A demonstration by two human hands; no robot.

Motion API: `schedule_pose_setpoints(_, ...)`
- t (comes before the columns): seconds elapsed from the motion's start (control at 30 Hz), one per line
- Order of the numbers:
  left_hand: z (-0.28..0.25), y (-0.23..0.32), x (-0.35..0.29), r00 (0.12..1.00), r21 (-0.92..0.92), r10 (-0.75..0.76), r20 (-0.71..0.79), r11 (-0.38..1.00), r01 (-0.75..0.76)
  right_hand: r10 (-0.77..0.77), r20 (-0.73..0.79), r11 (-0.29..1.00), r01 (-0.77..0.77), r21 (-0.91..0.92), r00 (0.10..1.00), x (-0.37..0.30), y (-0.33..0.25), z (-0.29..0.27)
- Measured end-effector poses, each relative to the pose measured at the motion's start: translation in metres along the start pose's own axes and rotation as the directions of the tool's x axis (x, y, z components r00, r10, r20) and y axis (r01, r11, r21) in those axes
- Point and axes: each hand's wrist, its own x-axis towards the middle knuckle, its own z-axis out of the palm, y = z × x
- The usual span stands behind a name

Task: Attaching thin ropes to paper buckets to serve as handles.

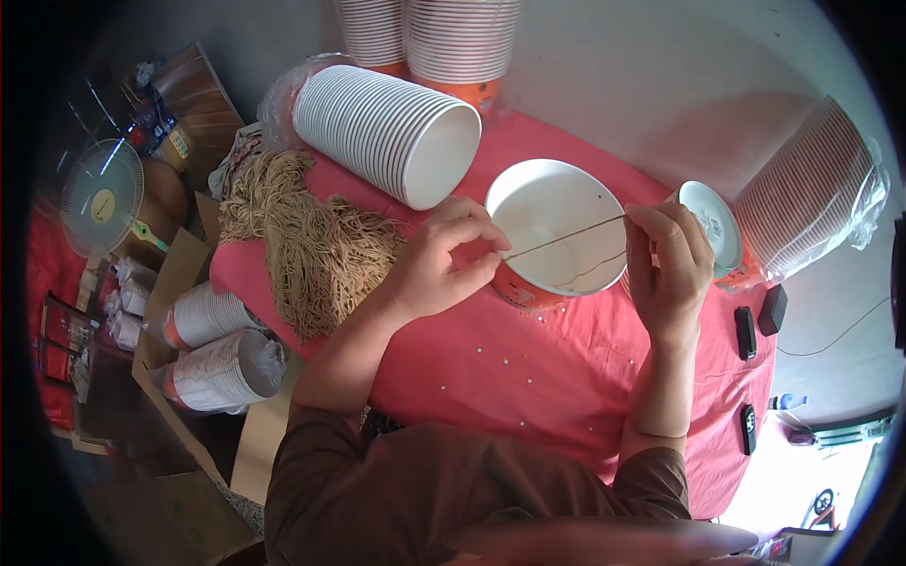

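Observation:
A thin brown string (566, 236) is stretched between my two hands, over the mouth of a large paper bucket (514, 203) that is white inside and orange outside. My left hand (451, 257) pinches one end between thumb and fingertips, left of the bucket. At its right rim my right hand (668, 264) pinches the other end, and a loose length (595, 272) hangs below it into the bucket. A thick heap of tan strings (316, 241) lies to the left of my left hand.
Stacked paper buckets (377, 132) lie behind the heap, and more stacks (462, 42) stand at the back. On the right are a wrapped stack (802, 189), a lidded bucket (710, 222) and small black objects (746, 332). Small white bits dot the red tablecloth (566, 377). An open carton (179, 377) holds cups at left.

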Motion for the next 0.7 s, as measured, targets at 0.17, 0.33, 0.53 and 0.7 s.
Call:
schedule_pose_setpoints(0.17,0.000,-0.001,0.000,1.000,0.001,-0.004,0.009,1.000,0.004,-0.009,-0.004,1.000,0.009,0.015,1.000,0.000,0.000,0.001)
schedule_pose_setpoints(0.33,0.005,0.004,-0.001,0.999,0.003,0.015,0.028,1.000,-0.015,0.005,0.001,0.999,-0.005,0.050,1.000,0.000,-0.003,0.000)
schedule_pose_setpoints(0.53,0.002,0.004,0.000,0.999,0.029,0.031,0.016,0.999,-0.031,-0.023,-0.024,0.999,0.024,0.037,0.999,0.000,-0.004,-0.002)
schedule_pose_setpoints(0.7,-0.004,0.004,0.001,0.996,0.050,0.052,0.079,0.997,-0.057,-0.001,-0.024,0.999,0.002,0.042,1.000,0.000,-0.003,-0.001)
